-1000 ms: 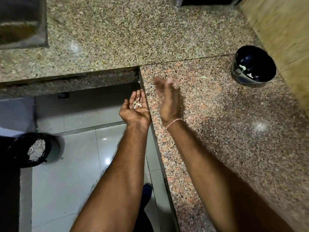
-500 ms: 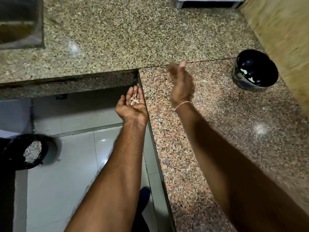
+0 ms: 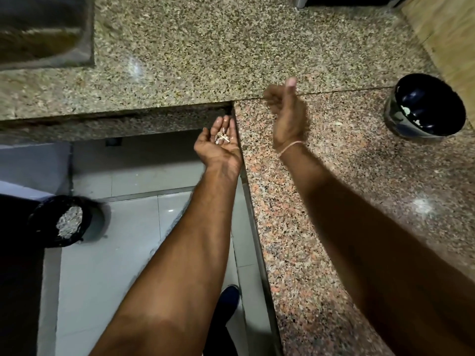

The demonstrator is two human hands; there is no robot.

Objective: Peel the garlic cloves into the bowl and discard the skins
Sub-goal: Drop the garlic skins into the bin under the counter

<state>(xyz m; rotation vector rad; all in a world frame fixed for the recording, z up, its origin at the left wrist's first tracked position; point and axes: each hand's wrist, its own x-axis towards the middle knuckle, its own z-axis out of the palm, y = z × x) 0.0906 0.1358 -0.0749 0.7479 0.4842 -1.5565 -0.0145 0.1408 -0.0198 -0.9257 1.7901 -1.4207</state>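
Observation:
My left hand (image 3: 218,150) lies palm up just off the counter's inner edge, fingers fairly straight, carrying a small heap of papery garlic skins (image 3: 222,137). My right hand (image 3: 288,116) hovers over the reddish granite counter (image 3: 321,201) just to the right, motion-blurred, thumb up and fingers loosely bent toward the left, with nothing visible in it. A dark glossy bowl (image 3: 434,98) stands far right on the counter with a few pale peeled cloves (image 3: 404,111) inside. One pale scrap (image 3: 338,123) lies between my right hand and the bowl.
A bin with a black liner (image 3: 38,217) stands on the tiled floor at lower left, pale skins inside. A steel sink (image 3: 43,29) sits top left in the speckled counter. A wall runs along the right. My shoe (image 3: 230,296) shows below.
My right hand moved right and away from my left hand, its fingers going from flat to bent. My left hand stayed at the counter edge with the skins.

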